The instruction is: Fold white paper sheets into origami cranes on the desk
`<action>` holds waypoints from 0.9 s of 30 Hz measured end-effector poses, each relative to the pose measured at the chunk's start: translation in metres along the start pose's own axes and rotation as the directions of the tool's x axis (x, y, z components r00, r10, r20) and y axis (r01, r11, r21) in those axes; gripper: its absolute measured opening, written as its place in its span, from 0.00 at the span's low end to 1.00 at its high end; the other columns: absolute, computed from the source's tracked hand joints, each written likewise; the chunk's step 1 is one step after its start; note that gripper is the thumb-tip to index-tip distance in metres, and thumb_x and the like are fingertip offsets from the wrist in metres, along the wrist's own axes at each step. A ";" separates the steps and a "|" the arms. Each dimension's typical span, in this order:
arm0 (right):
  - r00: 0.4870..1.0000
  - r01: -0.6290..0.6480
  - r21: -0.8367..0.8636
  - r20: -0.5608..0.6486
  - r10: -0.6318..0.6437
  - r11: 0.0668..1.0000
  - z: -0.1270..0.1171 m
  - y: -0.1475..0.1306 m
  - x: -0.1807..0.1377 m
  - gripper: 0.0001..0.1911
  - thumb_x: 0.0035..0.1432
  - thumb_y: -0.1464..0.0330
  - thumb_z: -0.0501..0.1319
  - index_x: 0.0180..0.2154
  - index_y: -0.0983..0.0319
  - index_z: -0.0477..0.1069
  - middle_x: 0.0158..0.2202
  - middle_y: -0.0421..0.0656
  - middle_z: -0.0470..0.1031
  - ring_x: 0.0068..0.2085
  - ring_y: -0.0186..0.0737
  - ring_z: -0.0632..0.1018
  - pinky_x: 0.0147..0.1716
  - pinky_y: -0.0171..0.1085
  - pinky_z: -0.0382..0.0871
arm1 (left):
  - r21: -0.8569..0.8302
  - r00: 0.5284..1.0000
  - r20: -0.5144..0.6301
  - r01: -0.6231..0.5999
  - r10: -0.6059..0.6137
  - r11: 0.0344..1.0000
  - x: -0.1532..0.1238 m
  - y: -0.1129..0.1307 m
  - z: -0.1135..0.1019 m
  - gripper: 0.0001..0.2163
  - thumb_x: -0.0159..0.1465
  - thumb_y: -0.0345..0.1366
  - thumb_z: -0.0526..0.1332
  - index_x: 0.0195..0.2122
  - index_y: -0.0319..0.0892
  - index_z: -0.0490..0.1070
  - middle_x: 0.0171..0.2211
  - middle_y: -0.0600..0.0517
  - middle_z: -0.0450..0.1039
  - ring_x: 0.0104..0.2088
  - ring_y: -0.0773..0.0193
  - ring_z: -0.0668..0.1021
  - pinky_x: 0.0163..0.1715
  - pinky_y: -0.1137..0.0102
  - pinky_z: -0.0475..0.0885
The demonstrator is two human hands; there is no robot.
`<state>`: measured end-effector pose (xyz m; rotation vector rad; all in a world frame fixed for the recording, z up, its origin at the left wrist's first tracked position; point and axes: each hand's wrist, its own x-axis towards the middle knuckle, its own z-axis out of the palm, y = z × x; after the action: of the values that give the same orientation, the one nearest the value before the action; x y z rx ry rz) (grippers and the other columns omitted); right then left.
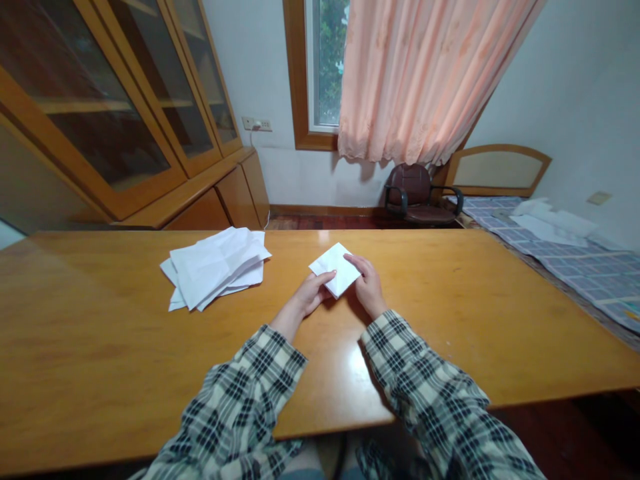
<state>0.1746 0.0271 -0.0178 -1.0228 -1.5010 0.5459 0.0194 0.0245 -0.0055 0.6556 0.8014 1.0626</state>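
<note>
A small folded square of white paper [337, 261] is held just over the wooden table, turned so that one corner points toward me. My left hand [314, 293] grips its near left edge, thumb on top and fingers underneath. At the right edge, my right hand [369, 283] has its fingers against the paper, with a fingertip on the upper face. A loose pile of creased white paper sheets [215, 267] lies to the left of my hands.
The glossy wooden table [450, 320] spans the view. Beyond it are a glass-fronted cabinet [150, 100] at left, a brown office chair [419, 193], and a pink curtain [415, 73]. A bed [590, 260] with papers on it stands along the right side.
</note>
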 end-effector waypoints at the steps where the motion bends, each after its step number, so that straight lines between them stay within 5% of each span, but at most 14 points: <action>1: 1.000 -0.017 0.035 0.004 0.017 0.999 0.000 -0.001 0.000 0.25 0.54 0.75 0.51 0.52 0.56 0.73 0.51 0.44 0.73 0.53 0.43 0.71 0.57 0.44 0.62 | 0.011 1.000 -0.004 -0.012 0.012 1.000 0.001 -0.001 0.000 0.19 0.52 0.31 0.69 0.46 0.37 0.72 0.41 0.44 0.79 0.39 0.57 0.80 0.41 0.63 0.76; 6: 0.982 -0.176 0.261 -0.015 0.187 0.949 0.005 -0.001 0.000 0.33 0.58 0.67 0.55 0.64 0.55 0.54 0.53 0.45 0.71 0.50 0.40 0.73 0.53 0.42 0.65 | 0.010 0.993 -0.069 -0.095 0.096 0.995 0.004 -0.002 0.002 0.18 0.50 0.28 0.69 0.43 0.36 0.73 0.42 0.43 0.79 0.42 0.54 0.80 0.43 0.61 0.77; 14: 0.859 -0.443 0.585 0.061 0.508 0.680 0.007 -0.006 0.008 0.23 0.52 0.60 0.60 0.49 0.61 0.71 0.39 0.44 0.77 0.35 0.38 0.76 0.32 0.35 0.70 | 0.027 0.983 -0.120 -0.134 0.137 0.991 0.005 -0.001 0.000 0.19 0.51 0.29 0.68 0.45 0.39 0.73 0.47 0.43 0.77 0.46 0.53 0.79 0.45 0.59 0.76; 27: 0.904 -0.397 0.364 -0.005 0.428 0.843 0.003 -0.009 0.006 0.18 0.46 0.55 0.66 0.29 0.64 0.74 0.25 0.40 0.74 0.27 0.33 0.70 0.27 0.32 0.62 | 0.067 0.979 -0.013 -0.202 0.203 0.977 0.001 -0.002 0.005 0.24 0.46 0.39 0.74 0.45 0.38 0.75 0.47 0.42 0.77 0.46 0.50 0.79 0.50 0.57 0.73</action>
<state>0.1694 0.0279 -0.0079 -1.0674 -1.0490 1.0291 0.0246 0.0242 -0.0051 0.7961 0.8007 1.2330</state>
